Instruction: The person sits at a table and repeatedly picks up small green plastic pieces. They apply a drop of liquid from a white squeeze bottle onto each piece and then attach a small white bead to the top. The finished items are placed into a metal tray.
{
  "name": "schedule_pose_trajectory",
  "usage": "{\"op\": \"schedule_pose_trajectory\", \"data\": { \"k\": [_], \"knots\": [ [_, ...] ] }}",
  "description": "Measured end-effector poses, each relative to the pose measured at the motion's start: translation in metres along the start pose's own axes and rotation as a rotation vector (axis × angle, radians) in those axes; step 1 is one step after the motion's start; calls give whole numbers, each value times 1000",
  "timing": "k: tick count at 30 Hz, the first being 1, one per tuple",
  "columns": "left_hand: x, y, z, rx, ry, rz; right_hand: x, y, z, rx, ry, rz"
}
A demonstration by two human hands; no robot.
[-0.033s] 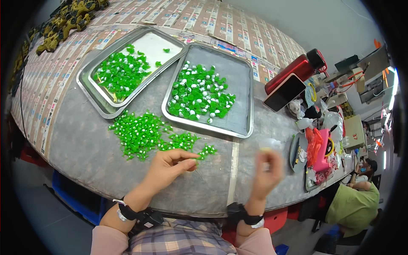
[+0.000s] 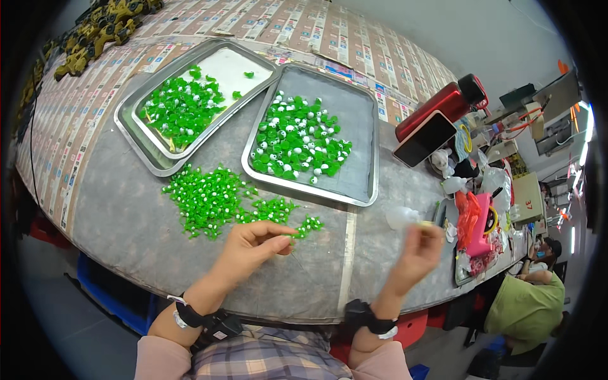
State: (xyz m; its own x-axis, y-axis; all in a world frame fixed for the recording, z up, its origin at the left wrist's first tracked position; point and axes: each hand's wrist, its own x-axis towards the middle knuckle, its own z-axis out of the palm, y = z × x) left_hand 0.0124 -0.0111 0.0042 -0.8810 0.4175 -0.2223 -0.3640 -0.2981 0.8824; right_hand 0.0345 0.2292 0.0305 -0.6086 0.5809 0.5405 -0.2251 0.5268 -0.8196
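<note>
My left hand (image 2: 253, 250) is closed in a pinch over the table, its thumb and forefinger tips on a tiny green piece (image 2: 292, 238) that is mostly hidden. Close to those fingertips lies a loose pile of small green-and-white plastic pieces (image 2: 206, 199), with a small cluster (image 2: 310, 225) at its right end. Blurred by motion, my right hand (image 2: 415, 256) is raised at the right, fingers curled. A pale yellowish bit shows at its fingertips, too smeared to name. Just beyond them is a whitish translucent bottle (image 2: 401, 217), also hazy.
Behind the pile, two metal trays, a left one (image 2: 166, 170) and a right one (image 2: 310, 189), hold green pieces with white dotted balls. A red flask (image 2: 430, 111) and a phone (image 2: 424, 138) stand right. Past a pink holder (image 2: 481, 225) sits a person in green (image 2: 529, 310).
My right hand has moved to the right, uncovering more of the translucent bottle. My left hand stays nearly in place, still pinching.
</note>
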Motion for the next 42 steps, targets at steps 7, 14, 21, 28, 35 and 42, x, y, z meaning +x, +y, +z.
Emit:
{"op": "schedule_pose_trajectory", "data": {
  "k": [7,14,21,28,35,42],
  "knots": [
    [0,2,-4,-216,-29,-48,32,77,-24,-454,-311,39],
    [0,1,-9,-341,4,-120,17,-12,11,245,-392,300],
    [2,0,-11,-474,-25,-105,-10,-60,36,302,-260,30],
    [2,-2,-12,-521,-42,-106,-29,-54,49,316,-289,-75],
    [2,-1,-12,-518,-51,-108,-30,-51,51,325,-326,-122],
    [2,-2,-12,-495,-49,-113,-31,-54,53,303,-303,-109]
  ]
}}
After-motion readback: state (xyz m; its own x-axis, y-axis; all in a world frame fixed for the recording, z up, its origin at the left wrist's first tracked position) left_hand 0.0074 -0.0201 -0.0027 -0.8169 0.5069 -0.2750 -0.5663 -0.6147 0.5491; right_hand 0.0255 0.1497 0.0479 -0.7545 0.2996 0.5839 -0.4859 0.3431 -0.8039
